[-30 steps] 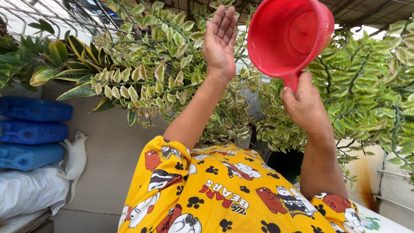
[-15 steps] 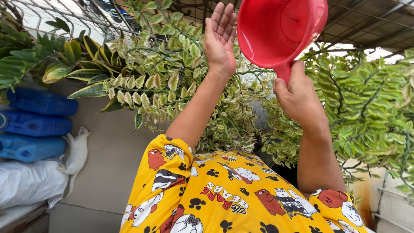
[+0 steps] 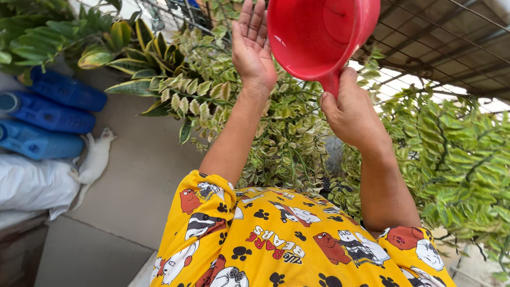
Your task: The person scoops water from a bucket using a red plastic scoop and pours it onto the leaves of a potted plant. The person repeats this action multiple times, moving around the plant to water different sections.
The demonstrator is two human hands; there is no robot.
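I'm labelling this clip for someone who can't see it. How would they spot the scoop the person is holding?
Start at the mass of green-and-cream leafy plants across the middle. Above them two bare arms reach up; the right hand grips a short handle, and the left hand is open beside it. The handle belongs to the red plastic scoop, a round, deep dipper tilted with its mouth toward the camera, the only red thing among the foliage.

1. Looking out from the wearer's head, one view only, nothing shared with a second camera.
2. Facing forward and down over the yellow printed shirt (image 3: pixel 287 239), filling the bottom edge right under the lens.
3. Sitting close to the red dipper (image 3: pixel 316 34), raised above the shirt and cut by the top edge.
4. Taking in the variegated plants (image 3: pixel 255 122) beyond the shirt, and blue jugs (image 3: pixel 48 114) far left of it.
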